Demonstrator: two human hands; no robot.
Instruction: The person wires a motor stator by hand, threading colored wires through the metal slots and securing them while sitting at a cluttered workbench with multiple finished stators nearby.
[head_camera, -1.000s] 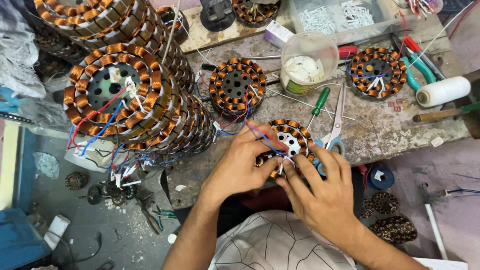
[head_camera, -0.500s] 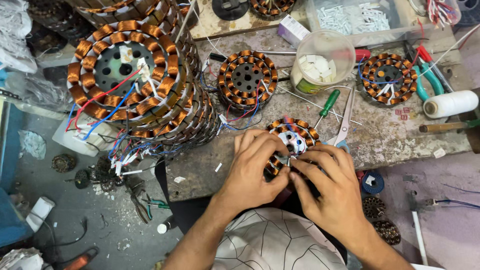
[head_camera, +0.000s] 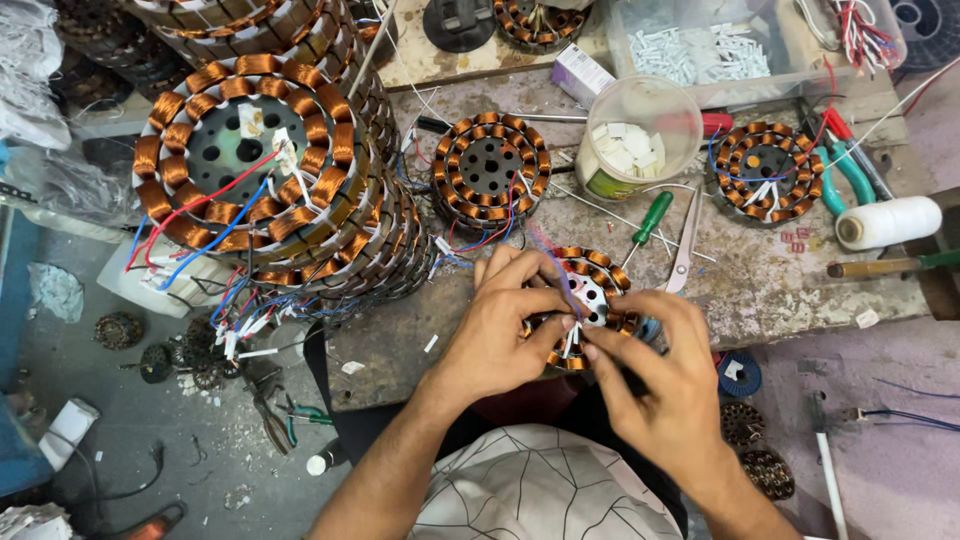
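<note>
A round motor stator with copper coils (head_camera: 592, 275) lies at the near edge of the worn workbench (head_camera: 760, 290). My left hand (head_camera: 500, 325) grips its left side, fingers curled over the coils. My right hand (head_camera: 665, 375) pinches small white leads at the stator's near rim, thumb and forefinger together. Red and blue wires run from the stator under my left fingers. Much of the stator is hidden by both hands.
A tall stack of wound stators (head_camera: 255, 160) stands at left. Two more stators (head_camera: 490, 170) (head_camera: 765, 175) lie behind, with a clear cup of white pieces (head_camera: 640, 140), green screwdriver (head_camera: 648, 218), scissors (head_camera: 688, 245), white thread spool (head_camera: 888, 222) and a clear tray (head_camera: 700, 50).
The view has drifted so the bench sits higher and closer. Both hands stay on the stator; my right fingers have shifted along its near rim to the white leads.
</note>
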